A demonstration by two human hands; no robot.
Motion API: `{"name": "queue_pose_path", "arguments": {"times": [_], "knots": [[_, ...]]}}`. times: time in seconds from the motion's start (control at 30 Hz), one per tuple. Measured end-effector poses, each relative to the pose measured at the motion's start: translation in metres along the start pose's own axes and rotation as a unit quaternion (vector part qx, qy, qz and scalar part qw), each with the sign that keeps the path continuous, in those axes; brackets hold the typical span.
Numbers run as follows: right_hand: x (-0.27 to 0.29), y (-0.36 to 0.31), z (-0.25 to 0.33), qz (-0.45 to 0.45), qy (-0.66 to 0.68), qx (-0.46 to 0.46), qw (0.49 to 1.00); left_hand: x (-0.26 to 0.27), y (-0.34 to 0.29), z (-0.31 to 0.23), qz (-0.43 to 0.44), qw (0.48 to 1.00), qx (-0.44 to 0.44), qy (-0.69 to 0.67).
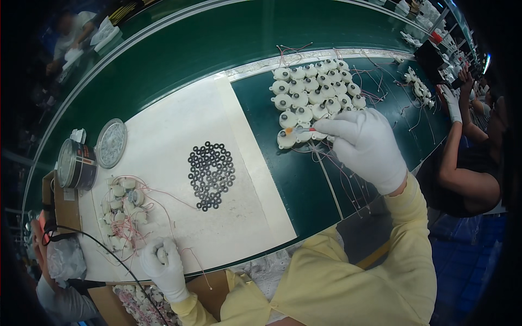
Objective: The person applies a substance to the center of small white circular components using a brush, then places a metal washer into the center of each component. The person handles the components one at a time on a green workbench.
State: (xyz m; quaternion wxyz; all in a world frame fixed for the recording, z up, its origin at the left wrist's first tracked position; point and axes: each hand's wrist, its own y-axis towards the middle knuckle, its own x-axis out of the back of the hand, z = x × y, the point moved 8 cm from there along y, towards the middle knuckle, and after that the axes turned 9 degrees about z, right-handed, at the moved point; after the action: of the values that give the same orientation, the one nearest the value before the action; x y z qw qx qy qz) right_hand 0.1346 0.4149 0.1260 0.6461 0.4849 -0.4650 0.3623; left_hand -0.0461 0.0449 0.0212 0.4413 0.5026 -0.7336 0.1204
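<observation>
My right hand, in a white glove, pinches a small brush with an orange-brown tip and reddish handle. The tip is at the near left corner of a block of several cream round motors with dark centres and thin pink-and-white wires. My left hand, also gloved, has its fingers curled round a small pale motor, partly hidden by them. Just beyond it lies a loose pile of similar motors with tangled pink wires. Between the hands, black rubber rings lie spread on the white sheet.
A dark tin and a round lid sit at the left. Below the table edge a cardboard box holds more wired parts. A black cable crosses the left corner. Co-workers sit at the right and left.
</observation>
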Motion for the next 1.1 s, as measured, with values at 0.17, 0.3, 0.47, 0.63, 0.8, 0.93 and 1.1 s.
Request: {"name": "queue_pose_path", "arguments": {"times": [0.17,0.3,0.47,0.63,0.8,0.93,1.1], "knots": [[-0.006,0.007,0.008,0.017,-0.011,0.014,1.0,0.0,0.0,0.001,-0.001,1.0,-0.007,0.011],[-0.003,0.002,0.002,0.017,-0.012,0.001,1.0,0.0,-0.001,0.002,-0.006,1.0,-0.006,0.007],[0.002,0.0,-0.001,-0.018,0.001,-0.009,1.0,0.001,-0.002,-0.001,-0.011,1.0,-0.013,0.015],[-0.011,0.004,0.001,0.033,0.023,-0.023,0.999,0.0,0.001,0.002,-0.001,1.0,-0.013,-0.002],[0.01,-0.01,-0.014,-0.012,0.021,-0.033,0.999,-0.002,0.0,0.002,-0.005,1.0,-0.011,0.003],[0.03,-0.035,-0.042,-0.046,0.086,-0.115,0.989,-0.003,-0.003,0.012,0.014,0.999,0.025,-0.021],[0.028,-0.063,-0.072,-0.047,0.124,-0.198,0.971,-0.003,-0.002,0.013,0.011,0.999,0.038,-0.026]]}}
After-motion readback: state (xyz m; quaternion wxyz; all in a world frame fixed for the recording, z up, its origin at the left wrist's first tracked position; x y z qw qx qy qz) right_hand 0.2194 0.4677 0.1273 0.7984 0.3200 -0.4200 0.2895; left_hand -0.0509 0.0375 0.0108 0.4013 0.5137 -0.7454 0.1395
